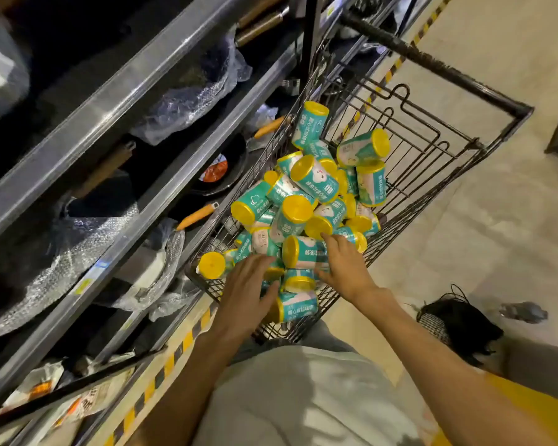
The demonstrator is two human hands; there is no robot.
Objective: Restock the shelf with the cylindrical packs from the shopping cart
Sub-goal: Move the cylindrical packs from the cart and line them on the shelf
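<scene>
A: Packs first. Teal cylinders, yellow caps, heaped loose in the cart, lying every which way, some on end, most on their sides. None show on the shelf from here, so you look to be at the pick-up step with most of the job ahead.

B: Why the heap matters?

A: They lean on one another. Pull a low one and the ones above will likely roll. You're working the near end of the pile, which seems the sensible place: top layer, closest to your body.

B: Your left hand?

A: Left hand is palm down over the near packs, fingers fairly straight and spread, resting on or just above them. It doesn't look wrapped round anything; whether the thumb has caught the pack under the palm, you cannot tell.

B: Right hand?

A: Right hand is on a sideways pack, cap pointing left. Fingers curl over its top, thumb comes in under, so it reads as a grip on that one pack, moderately wide to suit the barrel.

B: And round about?

A: The cart stands just beside the shelf, to your left. The tiers hold pans with orange handles and bubble-wrapped goods. A wire basket with something dark in it sits on the floor, to your right. Striped tape runs along the shelf foot.
</scene>
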